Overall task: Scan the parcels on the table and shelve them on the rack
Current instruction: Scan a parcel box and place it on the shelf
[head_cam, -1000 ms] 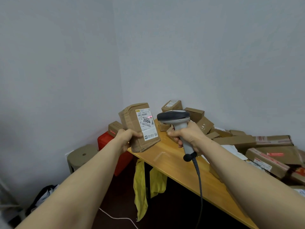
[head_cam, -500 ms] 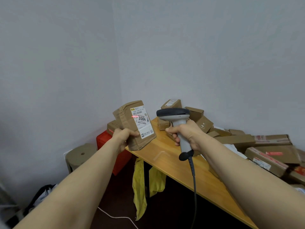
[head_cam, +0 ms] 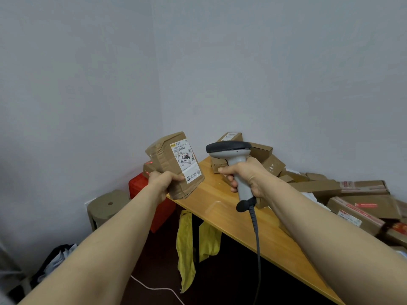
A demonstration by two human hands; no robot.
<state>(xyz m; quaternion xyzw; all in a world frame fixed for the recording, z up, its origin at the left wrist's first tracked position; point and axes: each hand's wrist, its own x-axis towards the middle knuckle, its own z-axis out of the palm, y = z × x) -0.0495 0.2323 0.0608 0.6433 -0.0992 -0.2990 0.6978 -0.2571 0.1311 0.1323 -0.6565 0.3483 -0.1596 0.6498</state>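
Note:
My left hand (head_cam: 163, 181) grips a brown cardboard parcel (head_cam: 169, 164) by its lower edge and holds it up in the air left of the table corner. Its white label reading 2004 faces me. My right hand (head_cam: 246, 177) grips the handle of a grey barcode scanner (head_cam: 233, 159), whose dark head points left toward the parcel. A red scan light falls on the parcel's left side and on a box behind it. Several more cardboard parcels (head_cam: 361, 201) are piled on the wooden table (head_cam: 222, 208) at the right. No rack is in view.
A red crate (head_cam: 141, 186) and a brown paper roll (head_cam: 108, 205) stand by the wall left of the table. Yellow cloth (head_cam: 187, 245) hangs under the table edge. The scanner's cable (head_cam: 256, 249) hangs down. A dark bag (head_cam: 55, 260) and a white cord lie on the floor.
The parcel and my left hand have moved left and slightly up. The red scan line has slid off the label onto the parcel's left side. The scanner stays about where it was.

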